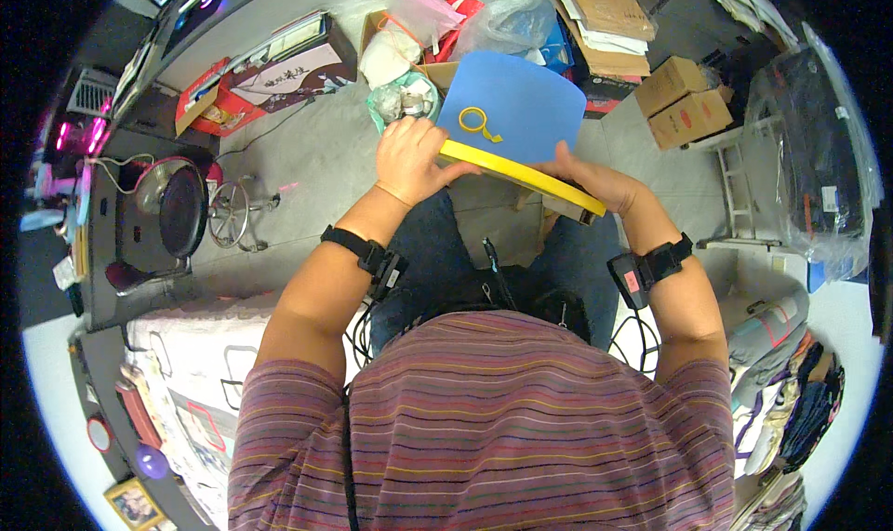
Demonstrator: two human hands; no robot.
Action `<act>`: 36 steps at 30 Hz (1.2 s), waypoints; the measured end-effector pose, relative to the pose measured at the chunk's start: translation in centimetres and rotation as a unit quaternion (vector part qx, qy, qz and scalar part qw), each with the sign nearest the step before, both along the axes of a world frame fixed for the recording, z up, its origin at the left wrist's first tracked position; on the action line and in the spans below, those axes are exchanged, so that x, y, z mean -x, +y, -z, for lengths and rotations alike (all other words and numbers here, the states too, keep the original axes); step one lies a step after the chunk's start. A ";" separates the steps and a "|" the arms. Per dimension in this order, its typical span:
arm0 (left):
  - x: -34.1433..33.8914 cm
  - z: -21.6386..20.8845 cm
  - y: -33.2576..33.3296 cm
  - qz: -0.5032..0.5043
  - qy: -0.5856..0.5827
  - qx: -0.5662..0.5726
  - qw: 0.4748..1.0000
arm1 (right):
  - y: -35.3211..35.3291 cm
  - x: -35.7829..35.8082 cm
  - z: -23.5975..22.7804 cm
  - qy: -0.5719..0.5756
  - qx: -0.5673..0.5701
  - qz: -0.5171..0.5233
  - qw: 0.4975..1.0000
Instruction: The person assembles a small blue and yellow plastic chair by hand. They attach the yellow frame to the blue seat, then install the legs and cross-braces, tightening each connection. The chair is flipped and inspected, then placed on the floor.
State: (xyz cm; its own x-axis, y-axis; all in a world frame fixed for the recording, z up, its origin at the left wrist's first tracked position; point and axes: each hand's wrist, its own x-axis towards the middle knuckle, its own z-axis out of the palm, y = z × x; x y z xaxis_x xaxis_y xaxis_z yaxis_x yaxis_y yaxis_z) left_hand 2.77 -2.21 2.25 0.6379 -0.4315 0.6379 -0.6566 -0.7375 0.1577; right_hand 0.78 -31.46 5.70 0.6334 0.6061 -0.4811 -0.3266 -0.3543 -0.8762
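Observation:
A flat panel with a yellow edge (521, 172) is held between my two hands, tilted so that mostly its rim shows. My left hand (410, 159) grips its left end, thumb along the near side. At the right end my right hand (600, 179) closes round it, thumb up on the far side. The panel's face is hidden. Just beyond it lies a blue surface with rounded corners (516, 89). On this rests a yellow ring with a short tail (474, 122), close to my left fingers.
Behind the blue surface are plastic bags (502, 24) and a green-lined bin (402, 99). Cardboard boxes (684, 103) stand at the right, near a white rack (738, 187). A round-seated chair (181, 212) is at the left. Bedding (200, 354) lies at the lower left.

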 end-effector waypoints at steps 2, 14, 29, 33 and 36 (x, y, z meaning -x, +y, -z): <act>0.0 -0.2 0.1 0.002 -0.001 0.003 1.000 | 0.9 0.0 -1.4 -0.009 -0.109 -0.001 0.994; -1.9 2.5 5.9 -0.056 0.309 0.581 0.751 | 0.3 4.3 -0.5 -0.323 0.157 0.084 0.930; -2.6 7.0 1.8 -0.050 0.408 0.614 0.674 | 1.0 6.1 3.5 -0.491 0.299 0.281 0.769; -2.1 6.6 1.6 -0.011 0.474 0.632 0.613 | -0.2 5.0 3.1 -0.503 0.256 0.271 0.779; -1.9 6.9 0.8 0.054 0.499 0.569 0.651 | -2.2 4.4 3.2 -0.507 0.256 0.261 0.781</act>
State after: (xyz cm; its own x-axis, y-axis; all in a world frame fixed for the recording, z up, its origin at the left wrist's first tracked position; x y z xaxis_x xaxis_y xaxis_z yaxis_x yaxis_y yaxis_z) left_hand 4.67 -1.42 -4.66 0.9850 -0.1178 -0.1260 0.1541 0.2727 0.9497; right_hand -3.57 -33.64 2.48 0.9426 0.0302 0.3326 0.2250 -0.7934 -0.5656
